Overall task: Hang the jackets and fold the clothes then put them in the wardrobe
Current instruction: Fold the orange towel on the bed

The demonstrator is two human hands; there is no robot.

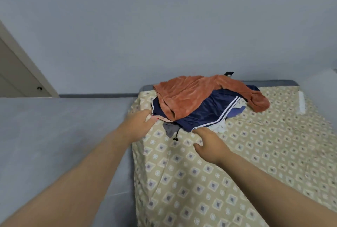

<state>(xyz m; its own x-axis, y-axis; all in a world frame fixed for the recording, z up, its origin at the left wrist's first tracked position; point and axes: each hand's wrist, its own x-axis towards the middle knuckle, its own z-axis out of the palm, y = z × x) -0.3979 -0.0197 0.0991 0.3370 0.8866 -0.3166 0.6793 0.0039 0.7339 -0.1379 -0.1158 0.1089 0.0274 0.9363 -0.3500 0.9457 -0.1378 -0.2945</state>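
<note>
This is a bedroom in a home. A bed (237, 172) covered with a beige patterned sheet (182, 190) stands against a plain grey-blue wall (164, 26), with a pile of clothes (200, 102) on it. A pale door (16, 73) shows at the left above a grey floor (54, 126).

Two arms show, and both are bare from the left hand (138, 122) and the right hand (209, 142) as far back behind each hand as can be seen. At the thumb tip of the left hand there is a small red spot (154, 117), perhaps a painted nail.
</note>
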